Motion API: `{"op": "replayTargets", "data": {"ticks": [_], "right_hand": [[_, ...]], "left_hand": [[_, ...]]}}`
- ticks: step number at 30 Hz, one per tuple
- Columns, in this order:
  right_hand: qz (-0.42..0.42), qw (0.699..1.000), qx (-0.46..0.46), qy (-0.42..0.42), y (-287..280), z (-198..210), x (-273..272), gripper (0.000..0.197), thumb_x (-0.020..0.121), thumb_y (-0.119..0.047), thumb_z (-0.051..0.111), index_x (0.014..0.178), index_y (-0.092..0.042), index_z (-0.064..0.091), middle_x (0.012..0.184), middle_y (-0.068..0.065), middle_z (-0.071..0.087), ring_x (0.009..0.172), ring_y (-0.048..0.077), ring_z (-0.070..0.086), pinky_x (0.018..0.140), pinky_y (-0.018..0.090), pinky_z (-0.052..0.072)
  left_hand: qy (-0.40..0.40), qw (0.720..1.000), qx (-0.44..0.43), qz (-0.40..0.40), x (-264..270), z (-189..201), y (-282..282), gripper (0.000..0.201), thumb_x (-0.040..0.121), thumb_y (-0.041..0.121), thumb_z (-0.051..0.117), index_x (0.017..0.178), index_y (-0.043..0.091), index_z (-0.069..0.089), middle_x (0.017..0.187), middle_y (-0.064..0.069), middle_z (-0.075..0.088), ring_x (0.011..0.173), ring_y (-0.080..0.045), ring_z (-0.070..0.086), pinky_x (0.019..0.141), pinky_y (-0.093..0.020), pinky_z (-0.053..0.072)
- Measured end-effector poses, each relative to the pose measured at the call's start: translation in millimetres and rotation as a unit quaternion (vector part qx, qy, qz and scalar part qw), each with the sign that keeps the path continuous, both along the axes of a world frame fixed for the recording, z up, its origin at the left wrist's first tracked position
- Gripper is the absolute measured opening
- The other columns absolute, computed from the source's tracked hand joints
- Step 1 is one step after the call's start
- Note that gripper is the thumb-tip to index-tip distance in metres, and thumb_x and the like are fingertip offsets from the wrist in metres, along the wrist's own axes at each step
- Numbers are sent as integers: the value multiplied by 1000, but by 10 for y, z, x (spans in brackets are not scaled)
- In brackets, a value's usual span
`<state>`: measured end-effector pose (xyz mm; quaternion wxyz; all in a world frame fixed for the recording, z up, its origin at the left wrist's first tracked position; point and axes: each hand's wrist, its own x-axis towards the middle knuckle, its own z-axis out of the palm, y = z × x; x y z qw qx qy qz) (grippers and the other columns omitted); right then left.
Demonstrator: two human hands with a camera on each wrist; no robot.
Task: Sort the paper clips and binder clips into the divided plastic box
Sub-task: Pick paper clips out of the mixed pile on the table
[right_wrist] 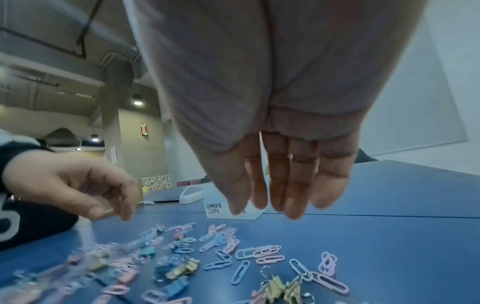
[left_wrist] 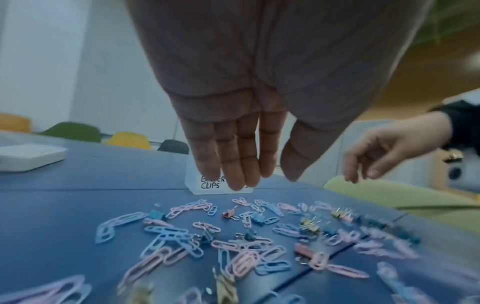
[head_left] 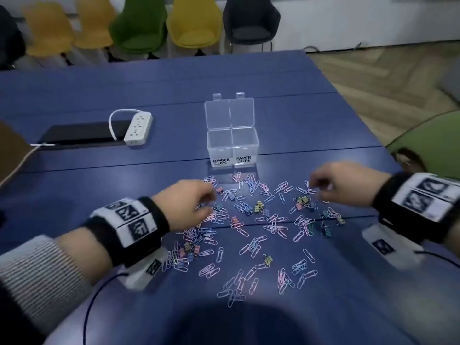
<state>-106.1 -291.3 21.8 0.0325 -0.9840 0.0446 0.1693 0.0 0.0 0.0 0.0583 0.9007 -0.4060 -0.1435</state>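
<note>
Clips lie scattered below both empty, slack-fingered hands, left and right; box stands beyond them.

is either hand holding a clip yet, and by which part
No. The left hand and right hand both hang over the clips with straight, empty fingers.

The counter is seen in deep blue. Paper clips are scattered in pale pink and light blue; binder clips are seen in yellow, teal, blue and pink. The box is clear, with black lettering on white labels. At upper left, chairs are shown in yellow, green and black. A white power strip is seen left of centre. Black wristbands bear black-and-white square patterns; a sleeve is striped grey and white.
</note>
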Motion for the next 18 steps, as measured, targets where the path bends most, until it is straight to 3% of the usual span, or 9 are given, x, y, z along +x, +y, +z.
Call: {"op": "replayTargets", "data": {"ticks": [4, 8, 11, 14, 18], "right_hand": [[8, 999, 5, -46, 108, -305, 354, 29, 88, -18, 56, 115, -17, 64, 117, 2, 65, 108, 21, 60, 84, 24, 42], [12, 1000, -12, -21, 171, -585, 541, 42, 86, -19, 60, 127, -21, 56, 127, 4, 59, 114, 24, 56, 93, 31, 45], [29, 999, -25, -16, 220, -645, 598, 45, 84, -21, 64, 128, -21, 56, 124, 5, 58, 113, 25, 55, 90, 31, 45], [41, 999, -20, -25, 207, -668, 622, 41, 84, -22, 67, 123, -19, 59, 120, 5, 60, 111, 25, 56, 88, 30, 45], [55, 998, 6, -27, 213, -706, 635, 28, 81, -22, 70, 108, -17, 63, 103, 2, 65, 94, 23, 58, 82, 31, 49]], "left_hand": [[-33, 999, 27, -6, 196, -268, -278, 26, 88, 22, 55, 114, 17, 60, 115, 0, 62, 105, -19, 59, 93, -29, 46], [-53, 998, 25, -22, 296, -406, -441, 26, 88, 23, 59, 113, 19, 60, 116, 1, 63, 101, -15, 57, 93, -31, 48], [-50, 997, 22, -47, 309, -438, -581, 33, 86, 25, 63, 118, 22, 60, 120, 4, 62, 107, -15, 57, 95, -30, 45], [-80, 988, 78, -105, 269, -490, -716, 32, 84, 31, 64, 116, 28, 60, 117, 6, 60, 112, -18, 53, 98, -37, 42], [-135, 974, 104, -147, 244, -538, -856, 27, 83, 35, 63, 110, 31, 59, 112, 9, 58, 113, -18, 47, 93, -37, 35]]}}
